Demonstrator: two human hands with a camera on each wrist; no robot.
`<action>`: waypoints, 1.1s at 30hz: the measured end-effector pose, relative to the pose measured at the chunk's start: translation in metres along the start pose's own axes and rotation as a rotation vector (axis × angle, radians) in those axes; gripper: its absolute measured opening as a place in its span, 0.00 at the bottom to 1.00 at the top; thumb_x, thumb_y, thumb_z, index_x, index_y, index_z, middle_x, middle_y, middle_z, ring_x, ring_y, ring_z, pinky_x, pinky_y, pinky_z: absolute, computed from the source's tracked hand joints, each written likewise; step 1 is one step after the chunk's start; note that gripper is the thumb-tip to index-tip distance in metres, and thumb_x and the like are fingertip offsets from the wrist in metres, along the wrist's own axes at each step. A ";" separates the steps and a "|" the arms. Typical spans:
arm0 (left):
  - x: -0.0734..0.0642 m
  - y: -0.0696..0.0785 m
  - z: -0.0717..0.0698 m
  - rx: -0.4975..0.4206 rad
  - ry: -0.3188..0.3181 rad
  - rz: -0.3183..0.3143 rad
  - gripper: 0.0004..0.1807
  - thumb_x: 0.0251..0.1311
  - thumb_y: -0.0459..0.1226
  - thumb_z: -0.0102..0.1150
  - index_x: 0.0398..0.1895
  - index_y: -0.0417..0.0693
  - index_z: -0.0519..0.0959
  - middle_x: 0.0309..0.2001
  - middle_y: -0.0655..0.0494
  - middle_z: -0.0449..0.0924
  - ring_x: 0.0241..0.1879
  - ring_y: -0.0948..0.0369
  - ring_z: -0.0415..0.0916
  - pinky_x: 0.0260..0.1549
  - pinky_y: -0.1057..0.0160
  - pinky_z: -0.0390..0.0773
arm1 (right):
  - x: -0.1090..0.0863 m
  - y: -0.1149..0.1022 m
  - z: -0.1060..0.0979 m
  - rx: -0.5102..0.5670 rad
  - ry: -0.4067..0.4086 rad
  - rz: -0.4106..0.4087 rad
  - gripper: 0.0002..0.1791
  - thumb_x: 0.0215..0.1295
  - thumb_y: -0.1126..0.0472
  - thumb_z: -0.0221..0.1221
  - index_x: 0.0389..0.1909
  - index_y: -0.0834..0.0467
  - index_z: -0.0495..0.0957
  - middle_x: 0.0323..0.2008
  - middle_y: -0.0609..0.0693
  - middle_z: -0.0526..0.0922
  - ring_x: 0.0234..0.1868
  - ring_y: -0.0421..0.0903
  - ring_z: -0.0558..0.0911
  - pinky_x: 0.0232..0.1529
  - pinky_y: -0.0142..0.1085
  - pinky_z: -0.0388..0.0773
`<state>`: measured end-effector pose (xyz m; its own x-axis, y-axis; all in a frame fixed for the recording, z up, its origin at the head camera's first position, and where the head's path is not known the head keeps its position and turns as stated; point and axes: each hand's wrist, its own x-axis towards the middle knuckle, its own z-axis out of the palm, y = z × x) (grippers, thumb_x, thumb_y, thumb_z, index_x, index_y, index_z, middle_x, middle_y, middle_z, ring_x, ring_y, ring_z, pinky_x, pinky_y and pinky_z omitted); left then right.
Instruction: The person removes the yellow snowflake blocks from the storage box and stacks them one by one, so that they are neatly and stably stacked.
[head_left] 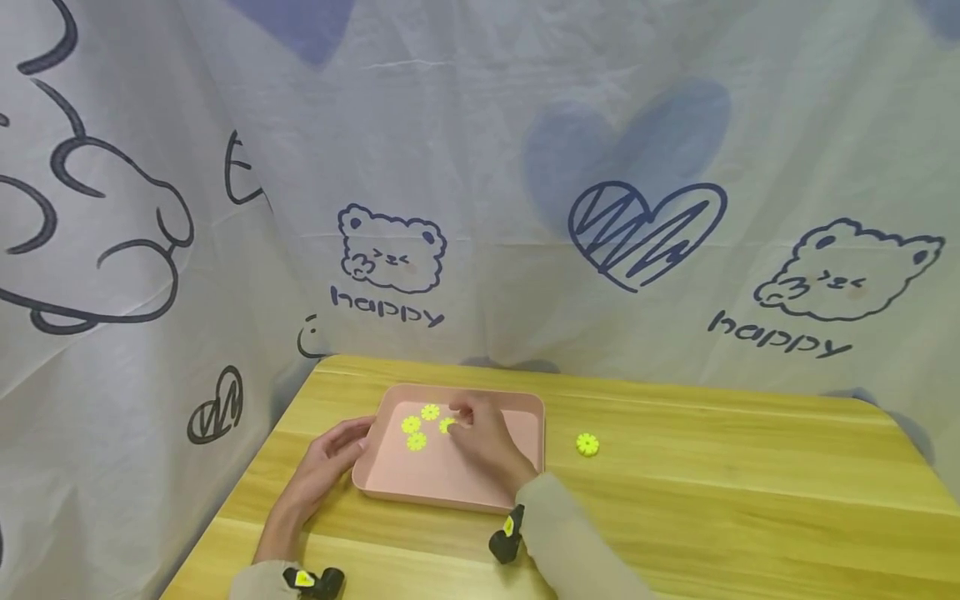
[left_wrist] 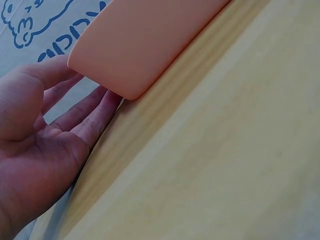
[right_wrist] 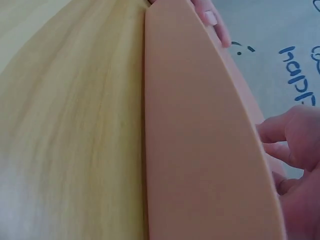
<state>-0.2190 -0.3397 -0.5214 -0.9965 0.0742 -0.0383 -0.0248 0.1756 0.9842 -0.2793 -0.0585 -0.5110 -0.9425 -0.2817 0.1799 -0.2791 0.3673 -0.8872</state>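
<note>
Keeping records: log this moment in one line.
left hand: touching pink tray | right hand: over tray | yellow flowers: four in tray, one on table

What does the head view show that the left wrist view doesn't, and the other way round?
Only the head view: the right hand over the pink tray, four yellow flower-shaped pieces inside it, and a fifth piece on the table to its right.

Only the left wrist view: the palm side of the left hand.

Both: the left hand touching the tray, the wood-patterned table, and the pale curtain with printed drawings and lettering.
</note>
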 end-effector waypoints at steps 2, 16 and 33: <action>0.000 0.000 0.000 0.002 0.001 0.001 0.29 0.74 0.41 0.60 0.73 0.38 0.68 0.71 0.38 0.69 0.62 0.64 0.74 0.57 0.71 0.75 | 0.000 -0.001 0.004 -0.029 0.002 0.009 0.16 0.59 0.73 0.66 0.49 0.69 0.82 0.46 0.60 0.80 0.47 0.54 0.77 0.52 0.48 0.79; 0.001 -0.002 -0.001 -0.014 -0.002 0.001 0.29 0.74 0.40 0.60 0.73 0.39 0.69 0.71 0.39 0.69 0.64 0.62 0.73 0.58 0.71 0.75 | -0.002 -0.005 0.010 -0.223 -0.021 0.089 0.10 0.60 0.68 0.69 0.42 0.60 0.83 0.44 0.52 0.77 0.48 0.49 0.74 0.52 0.45 0.76; -0.001 0.000 0.000 -0.003 0.012 0.003 0.28 0.74 0.41 0.60 0.73 0.41 0.69 0.71 0.41 0.69 0.60 0.70 0.74 0.57 0.71 0.75 | -0.019 0.002 -0.020 0.068 -0.094 0.054 0.14 0.70 0.74 0.52 0.51 0.59 0.79 0.42 0.53 0.78 0.35 0.43 0.86 0.33 0.32 0.82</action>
<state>-0.2181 -0.3398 -0.5212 -0.9975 0.0626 -0.0336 -0.0223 0.1724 0.9848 -0.2653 -0.0348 -0.5080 -0.9333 -0.3467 0.0936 -0.2127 0.3237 -0.9220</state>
